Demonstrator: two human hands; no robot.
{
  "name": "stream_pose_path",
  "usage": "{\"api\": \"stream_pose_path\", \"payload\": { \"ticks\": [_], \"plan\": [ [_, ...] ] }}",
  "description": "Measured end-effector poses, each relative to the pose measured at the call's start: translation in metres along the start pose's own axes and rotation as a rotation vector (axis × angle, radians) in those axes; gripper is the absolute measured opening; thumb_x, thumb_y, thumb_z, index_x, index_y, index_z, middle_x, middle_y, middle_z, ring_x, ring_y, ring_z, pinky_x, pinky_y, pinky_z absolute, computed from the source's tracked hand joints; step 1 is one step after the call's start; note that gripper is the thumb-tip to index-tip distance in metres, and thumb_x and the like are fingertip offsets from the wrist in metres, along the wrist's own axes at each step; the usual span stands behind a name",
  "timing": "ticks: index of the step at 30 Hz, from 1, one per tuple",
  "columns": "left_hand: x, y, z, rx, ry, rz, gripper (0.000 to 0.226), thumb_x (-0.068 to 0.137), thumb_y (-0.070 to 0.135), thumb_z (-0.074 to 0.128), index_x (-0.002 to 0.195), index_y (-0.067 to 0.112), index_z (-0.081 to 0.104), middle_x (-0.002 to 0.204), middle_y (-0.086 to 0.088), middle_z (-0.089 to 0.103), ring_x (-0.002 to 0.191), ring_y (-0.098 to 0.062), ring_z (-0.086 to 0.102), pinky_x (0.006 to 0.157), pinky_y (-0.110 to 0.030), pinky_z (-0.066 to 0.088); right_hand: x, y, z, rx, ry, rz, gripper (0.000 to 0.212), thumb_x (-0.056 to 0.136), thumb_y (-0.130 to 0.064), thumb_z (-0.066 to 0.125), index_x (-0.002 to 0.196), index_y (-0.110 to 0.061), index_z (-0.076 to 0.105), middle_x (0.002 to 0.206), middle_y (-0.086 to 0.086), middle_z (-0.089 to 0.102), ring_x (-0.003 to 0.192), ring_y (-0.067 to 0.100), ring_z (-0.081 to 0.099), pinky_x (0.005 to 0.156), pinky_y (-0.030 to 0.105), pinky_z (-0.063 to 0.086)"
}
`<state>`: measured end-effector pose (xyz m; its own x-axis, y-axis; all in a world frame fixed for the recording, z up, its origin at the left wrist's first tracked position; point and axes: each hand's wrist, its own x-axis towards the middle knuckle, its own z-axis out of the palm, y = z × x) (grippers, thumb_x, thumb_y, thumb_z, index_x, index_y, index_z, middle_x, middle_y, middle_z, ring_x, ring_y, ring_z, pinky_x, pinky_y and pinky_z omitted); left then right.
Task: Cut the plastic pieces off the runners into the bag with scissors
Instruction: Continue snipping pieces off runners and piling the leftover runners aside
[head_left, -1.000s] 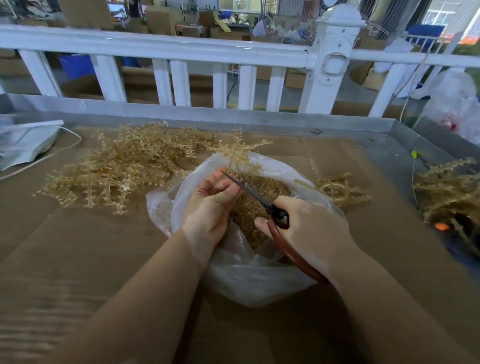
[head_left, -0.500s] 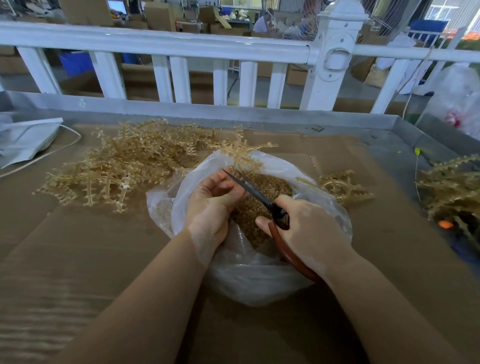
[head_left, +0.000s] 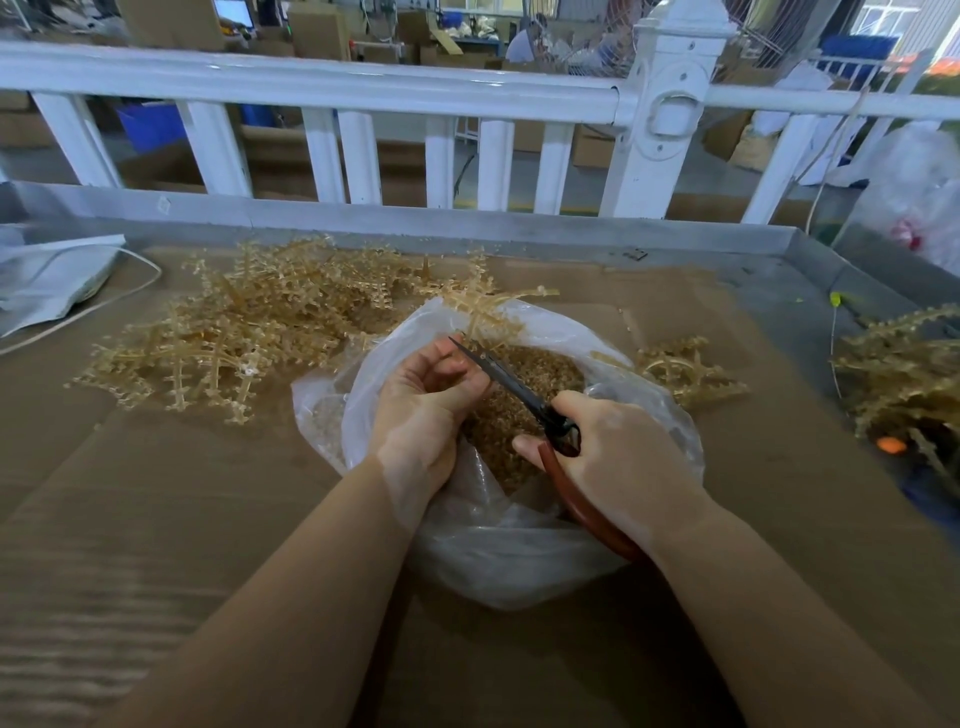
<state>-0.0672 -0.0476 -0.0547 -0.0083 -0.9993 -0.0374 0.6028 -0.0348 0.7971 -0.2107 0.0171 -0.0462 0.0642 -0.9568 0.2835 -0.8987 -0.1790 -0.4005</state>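
Scissors (head_left: 524, 395), black-bladed, gripped in the right hand (head_left: 618, 457), had closed since; left hand (head_left: 426, 405) pinched the amber runner (head_left: 483, 312) at twelve o'clock over the clear bag (head_left: 498, 551).

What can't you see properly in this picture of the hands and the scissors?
- Head view: the left hand curls over whatever runner part it holds.
- The right hand covers most of the scissors handles.
- The cut pieces in the bag are too small to tell apart.
- The right-side runner pile is cut off by the edge.
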Motion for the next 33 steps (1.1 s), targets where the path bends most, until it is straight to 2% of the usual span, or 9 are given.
{"api": "stream_pose_path", "payload": {
  "ticks": [4, 9, 15, 20, 24, 29, 31, 33],
  "plan": [
    [0.0005, -0.0001, -0.0007, 0.016, 0.001, 0.006, 0.040, 0.078, -0.027, 0.049, 0.102, 0.004, 0.057, 0.073, -0.002, 0.045, 0.066, -0.008, 0.059, 0.065, -0.017, 0.056, 0.0003, -0.0003, -0.0002, 0.004, -0.004, -0.002, 0.029, 0.086, -0.053, 0.058, 0.077, -0.026, 0.049, 0.061, -0.011, 0.046, 0.061, 0.009, 0.049, 0.052, 0.018, 0.027],
    [0.0007, -0.0012, -0.0015, 0.024, -0.012, 0.022, 0.041, 0.077, -0.028, 0.049, 0.092, 0.008, 0.059, 0.070, -0.001, 0.046, 0.062, -0.004, 0.061, 0.065, -0.016, 0.055, 0.0014, -0.0001, 0.0000, -0.009, -0.004, 0.000, 0.030, 0.085, -0.053, 0.058, 0.079, -0.025, 0.052, 0.063, -0.011, 0.049, 0.064, 0.011, 0.051, 0.052, 0.017, 0.030],
    [0.0026, -0.0028, -0.0026, 0.033, -0.011, 0.013, 0.040, 0.078, -0.027, 0.049, 0.097, 0.007, 0.058, 0.072, -0.001, 0.046, 0.065, -0.006, 0.060, 0.066, -0.016, 0.055, 0.0027, -0.0002, 0.0003, -0.002, -0.005, -0.001, 0.029, 0.085, -0.051, 0.060, 0.078, -0.024, 0.052, 0.059, -0.012, 0.047, 0.059, 0.007, 0.049, 0.050, 0.017, 0.029],
    [0.0023, -0.0024, -0.0030, 0.020, -0.006, 0.002, 0.041, 0.077, -0.027, 0.049, 0.098, 0.008, 0.058, 0.070, 0.001, 0.047, 0.061, -0.004, 0.060, 0.062, -0.016, 0.054, 0.0026, 0.0005, 0.0003, -0.005, -0.010, -0.003, 0.032, 0.086, -0.051, 0.060, 0.084, -0.020, 0.059, 0.061, -0.010, 0.050, 0.062, 0.012, 0.054, 0.056, 0.025, 0.038],
    [0.0021, -0.0022, -0.0028, 0.011, -0.003, 0.003, 0.041, 0.078, -0.027, 0.049, 0.100, 0.006, 0.058, 0.071, -0.001, 0.049, 0.063, -0.005, 0.061, 0.062, -0.016, 0.054, 0.0021, 0.0015, 0.0009, -0.022, 0.011, -0.018, 0.032, 0.086, -0.052, 0.058, 0.085, -0.020, 0.058, 0.063, -0.009, 0.051, 0.064, 0.013, 0.055, 0.059, 0.026, 0.040],
    [0.0026, -0.0003, -0.0041, -0.046, 0.026, -0.047, 0.037, 0.083, -0.020, 0.049, 0.118, -0.005, 0.055, 0.082, -0.009, 0.054, 0.079, -0.017, 0.062, 0.070, -0.023, 0.058, 0.0013, 0.0028, 0.0041, -0.047, 0.028, -0.034, 0.031, 0.088, -0.052, 0.056, 0.087, -0.021, 0.056, 0.068, -0.007, 0.054, 0.068, 0.015, 0.056, 0.062, 0.028, 0.044],
    [0.0020, 0.0006, -0.0029, -0.035, 0.049, -0.053, 0.029, 0.087, -0.016, 0.049, 0.111, -0.004, 0.058, 0.083, -0.009, 0.056, 0.077, -0.015, 0.063, 0.072, -0.023, 0.058, 0.0005, 0.0036, 0.0053, -0.062, 0.039, -0.036, 0.031, 0.088, -0.053, 0.055, 0.089, -0.022, 0.056, 0.071, -0.006, 0.056, 0.070, 0.016, 0.056, 0.061, 0.028, 0.043],
    [0.0006, 0.0008, -0.0017, -0.003, 0.065, -0.046, 0.026, 0.087, -0.017, 0.049, 0.098, 0.003, 0.061, 0.073, -0.003, 0.053, 0.067, -0.009, 0.064, 0.071, -0.023, 0.057, -0.0009, 0.0044, 0.0062, -0.090, 0.052, -0.047, 0.031, 0.088, -0.054, 0.054, 0.088, -0.023, 0.054, 0.073, -0.005, 0.056, 0.071, 0.016, 0.056, 0.060, 0.028, 0.040]
  ]
}}
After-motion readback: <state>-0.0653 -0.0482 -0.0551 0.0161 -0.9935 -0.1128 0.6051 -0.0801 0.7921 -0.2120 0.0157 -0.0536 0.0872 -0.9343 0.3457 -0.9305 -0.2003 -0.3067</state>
